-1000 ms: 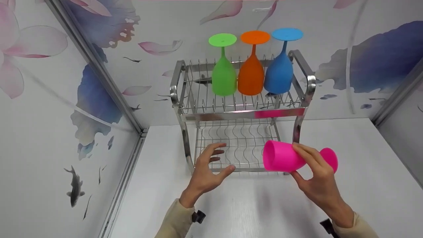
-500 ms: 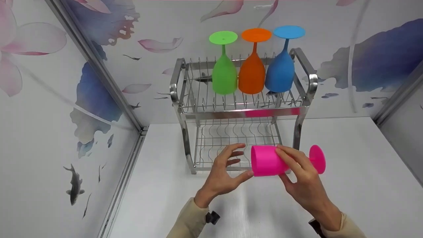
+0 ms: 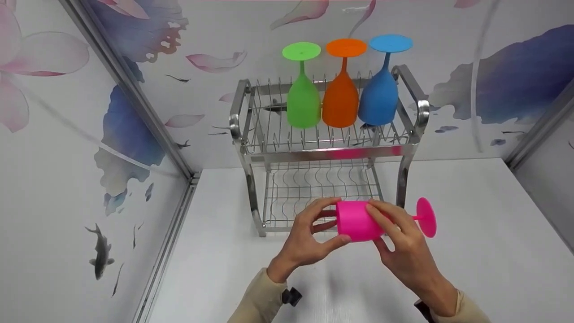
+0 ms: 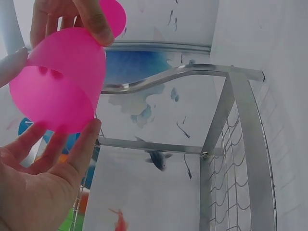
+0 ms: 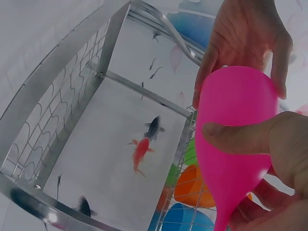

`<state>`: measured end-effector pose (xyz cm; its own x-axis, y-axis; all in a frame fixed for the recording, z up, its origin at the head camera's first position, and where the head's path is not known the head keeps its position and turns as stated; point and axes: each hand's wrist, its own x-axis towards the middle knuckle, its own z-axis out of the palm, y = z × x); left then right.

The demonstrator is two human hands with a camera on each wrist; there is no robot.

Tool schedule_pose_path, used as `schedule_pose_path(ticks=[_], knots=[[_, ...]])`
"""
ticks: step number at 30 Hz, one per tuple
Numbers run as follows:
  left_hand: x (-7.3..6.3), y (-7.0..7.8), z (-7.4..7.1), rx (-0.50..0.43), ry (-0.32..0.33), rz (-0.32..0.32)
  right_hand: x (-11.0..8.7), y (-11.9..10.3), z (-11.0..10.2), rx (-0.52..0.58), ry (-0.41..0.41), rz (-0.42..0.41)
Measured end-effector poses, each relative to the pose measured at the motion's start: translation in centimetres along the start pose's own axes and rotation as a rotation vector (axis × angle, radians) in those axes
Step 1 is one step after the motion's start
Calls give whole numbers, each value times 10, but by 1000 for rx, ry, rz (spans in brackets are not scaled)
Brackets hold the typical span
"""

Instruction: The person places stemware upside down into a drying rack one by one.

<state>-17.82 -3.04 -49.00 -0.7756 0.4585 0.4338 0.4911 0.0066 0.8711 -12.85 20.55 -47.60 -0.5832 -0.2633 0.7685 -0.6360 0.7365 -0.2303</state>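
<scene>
A pink wine glass [image 3: 354,220] lies sideways in the air in front of the rack, its mouth to the left and its round foot to the right. My right hand [image 3: 407,244] grips the bowl from the right, thumb below and fingers on top. At the mouth, my left hand [image 3: 305,237] holds the rim between thumb and fingertips. The left wrist view looks into the bowl of the pink wine glass [image 4: 72,86], with left fingertips along its rim. In the right wrist view the right thumb [image 5: 240,138] presses across the bowl.
A two-tier metal dish rack [image 3: 291,157] stands behind the hands. On its upper tier a green wine glass [image 3: 303,104], an orange one [image 3: 340,104] and a blue one [image 3: 379,102] stand upside down in a row. Patterned panels [image 3: 134,179] enclose the white table [image 3: 215,269].
The right hand has brought the pink wine glass leftward and slightly down. My left hand has moved right, and its thumb and fingers have closed on the rim.
</scene>
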Motion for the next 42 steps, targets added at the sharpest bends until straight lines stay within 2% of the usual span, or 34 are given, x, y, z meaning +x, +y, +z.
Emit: schedule_pose_path(ticks=[8, 12, 15, 18, 21, 24, 30, 32, 36, 42], knots=[[0, 3, -2, 27, 9, -5, -3, -2, -1, 6, -25, 12], [-2, 3, -3, 19, 17, -18, -5, -3, -4, 76, -13, -2], [-2, 3, -5, 15, 32, -25, -7, -6, -5, 171, 54, -18], [-3, 2, -6, 16, 50, -31, -8, -9, -5, 254, 179, -39], [-3, 3, -6, 11, 63, -54, -12, -10, -4, 357, 280, -14], [-3, 4, -5, 10, 71, -75, -20, -6, -1, 519, 281, 103], [-2, 3, 0, -11, 69, -88, -29, 0, 8, 931, 174, 514], [-1, 3, 1, -14, 64, -88, -28, 1, 11, 1060, 144, 620], [0, 4, 4, -28, 51, -80, -23, 1, 16, 1272, 110, 697], [1, 3, 6, -22, 44, -62, -18, 2, 21, 1455, 112, 683]])
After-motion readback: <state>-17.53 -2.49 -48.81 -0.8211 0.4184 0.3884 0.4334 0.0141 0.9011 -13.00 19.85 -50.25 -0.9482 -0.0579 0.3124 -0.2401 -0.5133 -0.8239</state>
